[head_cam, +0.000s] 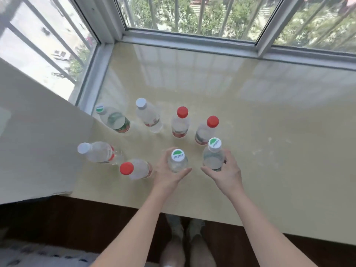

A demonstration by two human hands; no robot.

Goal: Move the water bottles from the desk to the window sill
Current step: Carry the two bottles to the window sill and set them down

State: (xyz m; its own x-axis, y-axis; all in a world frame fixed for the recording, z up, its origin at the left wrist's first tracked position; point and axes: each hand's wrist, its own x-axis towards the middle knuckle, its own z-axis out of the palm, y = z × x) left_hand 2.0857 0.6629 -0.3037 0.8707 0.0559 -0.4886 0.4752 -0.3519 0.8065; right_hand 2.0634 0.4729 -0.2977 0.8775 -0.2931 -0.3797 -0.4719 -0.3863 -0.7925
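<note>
- Both bare arms reach fwd from 6 o'clock over the window sill (250,116), forearms angled slightly inward, palms facing each other.
- Left hand (167,171): grip wrapped round a green-capped bottle (177,160), thumb along the near side, fingers curled behind; bottle upright on the sill near centre frame.
- Right hand (227,171): grip closed on a second green-capped bottle (213,154), thumb pointing toward 9 o'clock, fingers round the far side; bottle tilts slightly, whether its base touches the sill can't be told.
- Six more water bottles stand on the sill: two red caps (182,112) (212,121) at 12 o'clock of the hands, a white cap (141,103) and a green-cap (100,108) toward 10–11 o'clock by the window frame (90,78), a white cap (84,148) and a red cap (126,168) at 9 o'clock.
- Person's feet (183,232) visible below sill edge at 6 o'clock.
</note>
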